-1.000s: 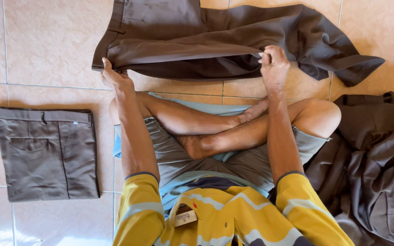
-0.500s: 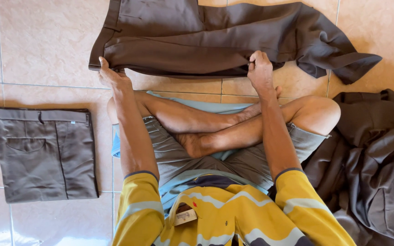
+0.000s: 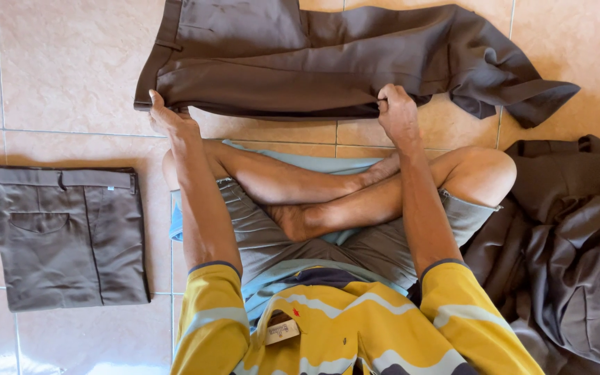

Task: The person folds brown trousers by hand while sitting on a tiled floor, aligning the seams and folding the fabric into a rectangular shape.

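The brown trousers [image 3: 328, 62] lie lengthwise across the floor [image 3: 57, 76] ahead, left hand [image 3: 168, 119] grasping the waist end, right hand [image 3: 397, 114] clenched on the near edge.

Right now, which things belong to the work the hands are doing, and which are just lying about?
In hand:
- spread brown trousers, lying flat on the tiled floor
- left hand at their waistband edge
- right hand pinching the near edge

Lying about:
- folded brown trousers, apart to the left
- heap of dark garments to the right
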